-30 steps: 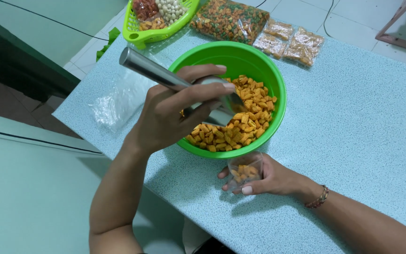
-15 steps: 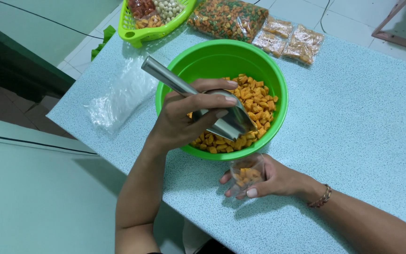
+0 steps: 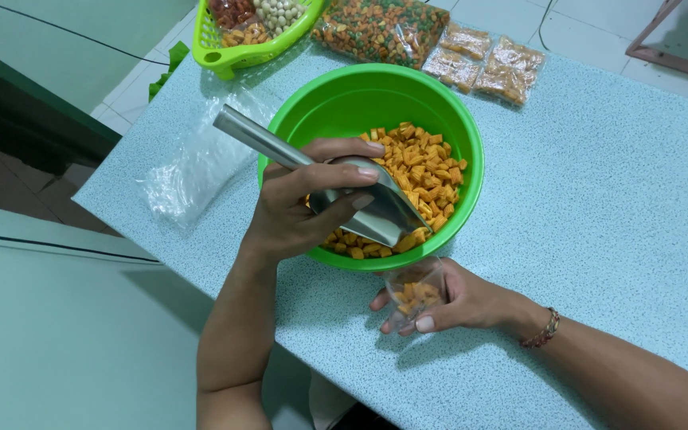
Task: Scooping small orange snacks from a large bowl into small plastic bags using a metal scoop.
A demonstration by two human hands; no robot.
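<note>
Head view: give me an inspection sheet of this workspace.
Surface: speckled blue counter.
Job's things: green bowl of orange snack pieces; metal scoop tilted over it; small clear bag, partly filled.
Clutter: loose plastic bags, green basket, packed snack bags.
Grippers: left hand holds the scoop; right hand holds the small bag.
Cables: dark cable on the floor.
Surroundings: tiled floor.
</note>
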